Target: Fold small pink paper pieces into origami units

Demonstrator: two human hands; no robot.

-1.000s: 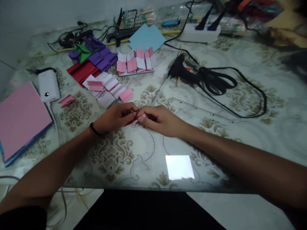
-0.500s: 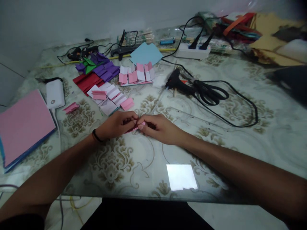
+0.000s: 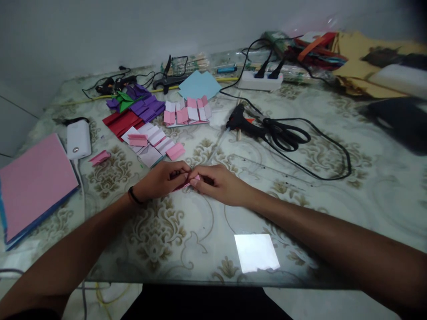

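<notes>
Both hands meet over the patterned table, fingertips nearly touching. A small pink paper piece (image 3: 187, 183) is pinched between them, mostly covered by the fingers. My left hand (image 3: 163, 178) is closed on its left part, and my right hand (image 3: 216, 183) grips its right end. Just beyond my left hand lie folded pink and white papers (image 3: 151, 144). Another row of pink and white folded pieces (image 3: 187, 111) rests farther back, beside light blue sheets (image 3: 199, 84). One loose pink folded piece (image 3: 100, 158) lies to the left.
A black glue gun (image 3: 245, 122) with a looped cable lies right of centre. Behind it stands a white power strip (image 3: 260, 82). A white power bank (image 3: 79, 138) and pink sheets (image 3: 38, 186) are at the left; red folded paper (image 3: 122, 122) and purple folded paper (image 3: 148, 107) lie farther back.
The camera view has shifted slightly, so the table items appear lower. My hands stay together on the pink paper, with only small finger movement.
</notes>
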